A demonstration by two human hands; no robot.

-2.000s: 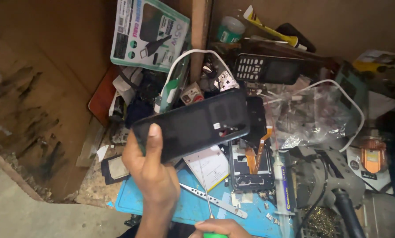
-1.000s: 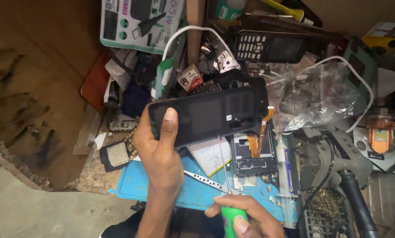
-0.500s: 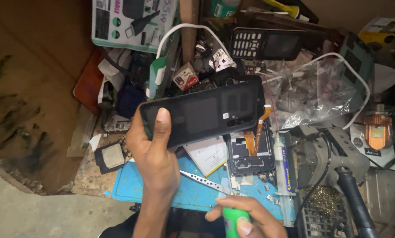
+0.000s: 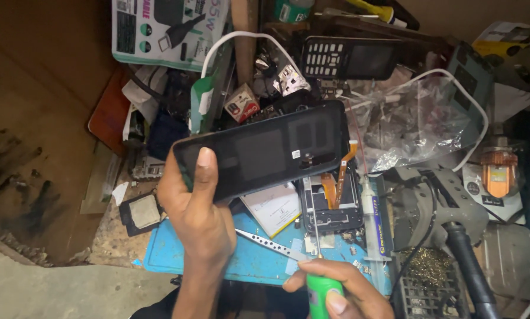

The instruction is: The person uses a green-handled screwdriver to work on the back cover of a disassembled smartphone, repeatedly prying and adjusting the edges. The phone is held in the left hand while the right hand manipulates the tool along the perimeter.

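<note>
Left hand [image 4: 199, 215] grips phone back cover [image 4: 265, 150]; right hand [image 4: 342, 293] half cut off, holding screwdriver [image 4: 319, 277]

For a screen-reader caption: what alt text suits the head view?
A left hand holds a black rectangular phone back panel above a cluttered repair bench, while the right hand grips a green-handled screwdriver over a blue work mat.

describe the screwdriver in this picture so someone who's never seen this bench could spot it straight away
Start at the blue mat at the near edge of the cluttered bench. At its right end the right hand grips the screwdriver: a bright green handle with a thin metal shaft pointing up toward the opened phone body. Nothing else nearby has that green grip.
</note>
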